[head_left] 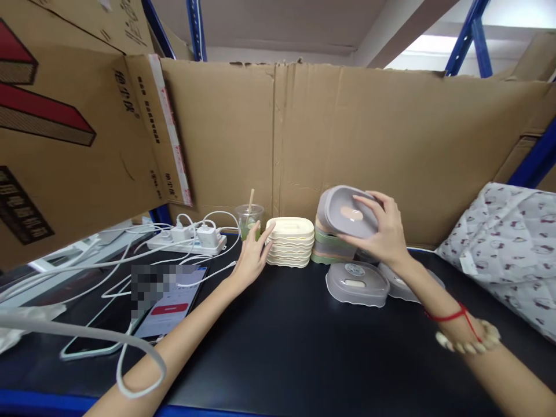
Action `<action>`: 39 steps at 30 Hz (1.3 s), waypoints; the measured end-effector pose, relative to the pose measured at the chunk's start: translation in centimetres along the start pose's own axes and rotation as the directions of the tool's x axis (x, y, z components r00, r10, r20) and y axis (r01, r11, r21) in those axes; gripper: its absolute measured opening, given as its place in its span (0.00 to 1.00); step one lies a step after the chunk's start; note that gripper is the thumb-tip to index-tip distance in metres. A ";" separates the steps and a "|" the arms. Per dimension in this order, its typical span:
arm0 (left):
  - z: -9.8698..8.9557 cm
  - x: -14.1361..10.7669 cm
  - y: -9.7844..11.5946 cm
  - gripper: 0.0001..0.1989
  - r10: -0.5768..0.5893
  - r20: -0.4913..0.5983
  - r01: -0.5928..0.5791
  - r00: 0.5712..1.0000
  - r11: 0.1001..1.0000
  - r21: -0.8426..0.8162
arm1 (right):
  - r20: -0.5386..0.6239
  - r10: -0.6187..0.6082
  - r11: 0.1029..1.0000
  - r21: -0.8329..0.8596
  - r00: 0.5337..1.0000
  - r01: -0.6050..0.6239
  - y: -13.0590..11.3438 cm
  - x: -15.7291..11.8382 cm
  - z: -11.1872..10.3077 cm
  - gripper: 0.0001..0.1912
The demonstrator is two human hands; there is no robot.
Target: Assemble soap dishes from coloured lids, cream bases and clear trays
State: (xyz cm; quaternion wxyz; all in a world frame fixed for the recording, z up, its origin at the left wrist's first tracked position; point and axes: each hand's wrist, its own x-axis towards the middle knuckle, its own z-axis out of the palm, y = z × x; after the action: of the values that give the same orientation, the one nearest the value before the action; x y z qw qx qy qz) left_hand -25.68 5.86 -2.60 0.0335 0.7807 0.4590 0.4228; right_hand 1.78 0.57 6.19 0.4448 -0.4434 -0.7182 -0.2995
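Observation:
My right hand point(384, 229) grips a grey oval plastic dish point(351, 213) by its right edge. The dish is tilted, and a peach-coloured oval patch shows in its middle. Just behind and below it stands a pile of grey, green and peach oval dishes point(332, 248), partly hidden. My left hand point(253, 255) has its fingers spread at the left side of a neat stack of cream wavy-edged trays point(290, 240). Its fingertips seem to touch the upper trays. Two translucent grey lids lie on the table, a nearer lid point(358, 284) and a farther lid point(402, 282) partly behind my right forearm.
Behind the stacks rises a cardboard wall point(226, 133). A plastic cup with a straw point(245, 217) stands behind my left hand. On the left lie a power strip point(186, 240), white cables and phones point(174, 310). A patterned quilted cloth point(504, 255) sits at the right.

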 end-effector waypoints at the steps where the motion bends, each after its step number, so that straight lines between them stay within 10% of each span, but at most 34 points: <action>1: 0.1 0.2 0.1 0.22 -0.021 -0.005 0.021 1.000 0.999 -0.033 | -0.023 -0.045 0.999 0.001 0.999 0.045 -0.6 -0.9 -0.1 0.32; 15: 1.1 0.7 0.1 0.08 -0.251 -0.283 0.090 0.926 0.873 -0.480 | -0.131 -0.123 0.992 -0.038 0.984 0.119 -3.3 -4.9 -1.5 0.33; 19: -0.6 0.3 1.2 0.09 -0.161 -0.338 -0.008 0.927 0.894 -0.448 | -0.160 -0.119 0.993 -0.041 0.980 0.114 -3.4 -4.9 -1.8 0.33; 23: -3.6 -0.3 3.2 0.11 0.044 0.062 -0.010 0.997 0.885 -0.466 | -0.109 -0.048 0.997 0.059 0.993 0.055 -3.2 -5.0 -2.2 0.35; 28: -5.3 -1.3 4.1 0.10 0.186 0.600 0.082 0.778 0.917 -0.391 | 0.119 -0.062 0.961 0.277 0.991 0.027 -4.2 -6.2 -1.5 0.40; 35: -1.9 -3.1 3.1 0.54 0.122 0.723 0.228 0.680 0.902 -0.366 | 0.621 -0.020 0.942 0.275 0.784 -0.193 -7.6 -8.4 -0.3 0.42; 39: -1.0 -3.3 3.0 0.58 0.089 0.770 0.252 0.632 0.916 -0.313 | 0.673 0.004 0.930 0.269 0.739 -0.250 -7.7 -9.2 0.7 0.43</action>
State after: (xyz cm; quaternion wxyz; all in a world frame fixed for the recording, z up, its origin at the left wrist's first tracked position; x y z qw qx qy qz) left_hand -25.03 1.37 -2.71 0.4008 0.8400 0.3418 0.1300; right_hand -3.49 -5.53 -2.74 0.2507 -0.4848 -0.8370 0.0382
